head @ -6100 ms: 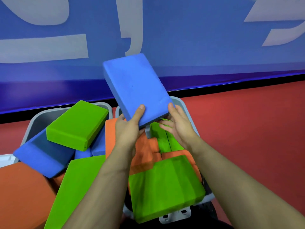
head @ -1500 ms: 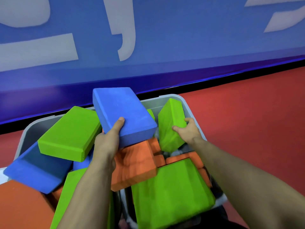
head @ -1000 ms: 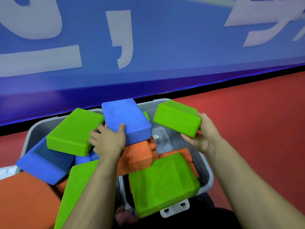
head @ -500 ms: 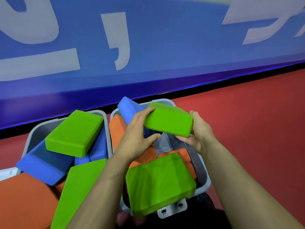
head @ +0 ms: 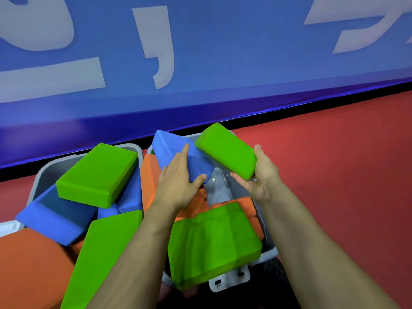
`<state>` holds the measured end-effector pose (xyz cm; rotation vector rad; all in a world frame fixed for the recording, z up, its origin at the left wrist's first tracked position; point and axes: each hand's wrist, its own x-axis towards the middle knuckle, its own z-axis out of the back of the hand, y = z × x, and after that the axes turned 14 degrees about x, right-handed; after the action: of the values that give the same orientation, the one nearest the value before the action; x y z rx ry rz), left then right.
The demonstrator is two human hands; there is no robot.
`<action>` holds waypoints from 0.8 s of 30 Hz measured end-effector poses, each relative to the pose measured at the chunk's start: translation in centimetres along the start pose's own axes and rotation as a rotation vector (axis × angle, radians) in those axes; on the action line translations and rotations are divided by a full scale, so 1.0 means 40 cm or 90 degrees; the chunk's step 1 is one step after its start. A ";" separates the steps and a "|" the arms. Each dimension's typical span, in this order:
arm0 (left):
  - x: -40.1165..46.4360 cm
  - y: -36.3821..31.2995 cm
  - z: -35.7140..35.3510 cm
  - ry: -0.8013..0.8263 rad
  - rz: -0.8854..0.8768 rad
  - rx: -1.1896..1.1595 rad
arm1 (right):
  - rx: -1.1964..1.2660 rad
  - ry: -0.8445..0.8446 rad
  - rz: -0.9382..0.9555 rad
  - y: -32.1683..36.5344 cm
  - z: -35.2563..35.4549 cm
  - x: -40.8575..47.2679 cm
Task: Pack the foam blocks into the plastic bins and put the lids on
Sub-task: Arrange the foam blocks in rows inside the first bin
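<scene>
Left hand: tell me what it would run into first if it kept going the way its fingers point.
The left hand already lies on the blue foam block, fingers pointing up and away along it. Pushed on, it would probably slide along that block toward the bin's far rim; depth is unclear.

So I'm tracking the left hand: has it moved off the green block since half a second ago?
Yes. The left hand left the green block and now rests on the blue block, nearer the right bin's left wall.

Two bare forearms, left hand [head: 178, 181], right hand [head: 263, 175]
</scene>
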<state>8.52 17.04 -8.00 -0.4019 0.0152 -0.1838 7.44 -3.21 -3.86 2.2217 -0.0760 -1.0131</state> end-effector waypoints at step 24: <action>-0.035 -0.069 -0.024 -0.001 0.275 0.001 | -0.501 0.013 0.138 0.016 0.095 0.071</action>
<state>6.62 14.42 -7.82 -0.3891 0.0993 0.2432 6.94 -6.71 -7.05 1.4668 0.0809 -0.7269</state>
